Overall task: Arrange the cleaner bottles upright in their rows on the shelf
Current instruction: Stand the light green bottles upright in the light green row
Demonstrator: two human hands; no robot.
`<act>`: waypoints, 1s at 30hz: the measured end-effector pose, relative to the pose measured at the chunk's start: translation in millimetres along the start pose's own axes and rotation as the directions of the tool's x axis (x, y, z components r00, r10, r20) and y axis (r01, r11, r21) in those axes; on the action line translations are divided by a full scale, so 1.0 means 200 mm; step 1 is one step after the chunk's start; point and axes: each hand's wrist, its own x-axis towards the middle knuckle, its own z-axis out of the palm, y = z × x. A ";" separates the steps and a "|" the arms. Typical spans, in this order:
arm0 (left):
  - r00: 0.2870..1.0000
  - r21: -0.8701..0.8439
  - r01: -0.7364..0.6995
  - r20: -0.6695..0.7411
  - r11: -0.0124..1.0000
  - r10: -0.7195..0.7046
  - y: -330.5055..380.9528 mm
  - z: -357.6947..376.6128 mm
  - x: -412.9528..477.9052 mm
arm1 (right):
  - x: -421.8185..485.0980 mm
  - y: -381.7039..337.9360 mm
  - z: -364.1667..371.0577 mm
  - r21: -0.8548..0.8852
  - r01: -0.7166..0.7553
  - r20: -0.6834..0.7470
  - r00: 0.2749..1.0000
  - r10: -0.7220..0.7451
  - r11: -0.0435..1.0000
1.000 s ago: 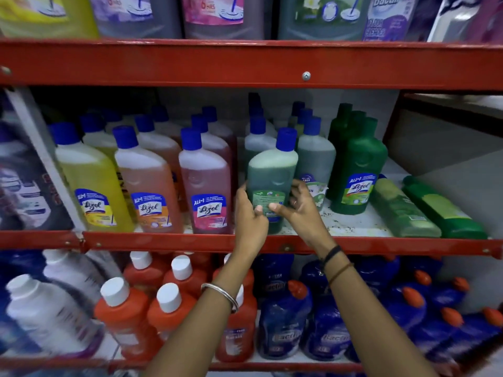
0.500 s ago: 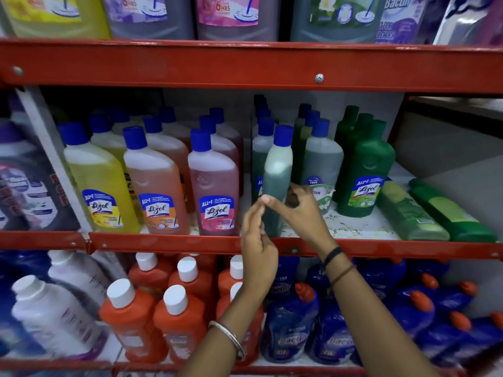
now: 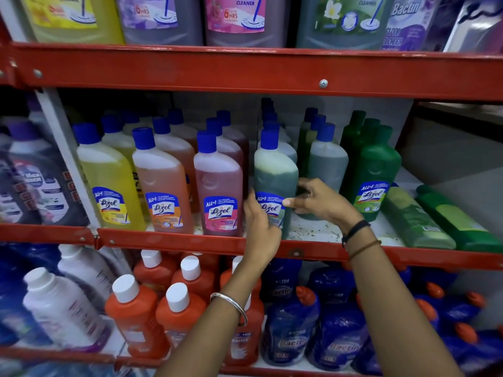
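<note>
Both hands clamp the grey-green Lizol bottle (image 3: 275, 183) upright at the front edge of the middle shelf (image 3: 190, 242): left hand (image 3: 261, 221) on its label side, right hand (image 3: 318, 200) on the other. Most rows stand; two green bottles (image 3: 435, 216) lie flat at the shelf's right end. Labels read "All in 1 Lizol"; "Bactin" below.

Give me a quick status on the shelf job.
Left hand and right hand both on grey-green Lizol bottle, upright at front. Two green bottles lying flat, right end. Nothing blocking.

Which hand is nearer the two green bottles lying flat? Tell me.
Right. The right hand is nearer the lying green bottles; the left hand is farther left, across the grey-green Lizol bottle.
</note>
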 end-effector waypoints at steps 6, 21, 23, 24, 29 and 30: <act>0.998 0.055 -0.030 0.057 0.998 0.027 -0.03 0.02 -0.04 | 0.00 0.04 0.06 -0.072 0.012 -0.139 0.990 -0.022 0.997; 0.908 0.054 -0.362 0.247 0.931 0.339 0.28 0.69 -0.11 | -0.46 0.39 -0.66 -0.445 -0.536 -0.752 0.658 0.025 0.717; 0.913 0.058 -0.219 0.363 0.974 0.184 0.30 0.90 -0.08 | -0.50 0.48 -0.74 -0.448 -0.651 -0.730 0.662 0.170 0.613; 0.906 0.075 -0.151 0.410 0.986 0.108 0.31 1.00 -0.07 | -0.50 0.53 -0.78 -0.450 -0.672 -0.705 0.671 0.228 0.588; 0.848 0.133 0.269 0.436 0.954 -0.300 0.34 1.27 0.02 | -0.47 0.60 -0.90 -0.449 -0.645 -0.585 0.735 0.342 0.619; 0.831 0.076 0.378 0.412 0.923 -0.374 0.34 1.30 0.05 | -0.46 0.60 -0.92 -0.433 -0.643 -0.566 0.740 0.365 0.632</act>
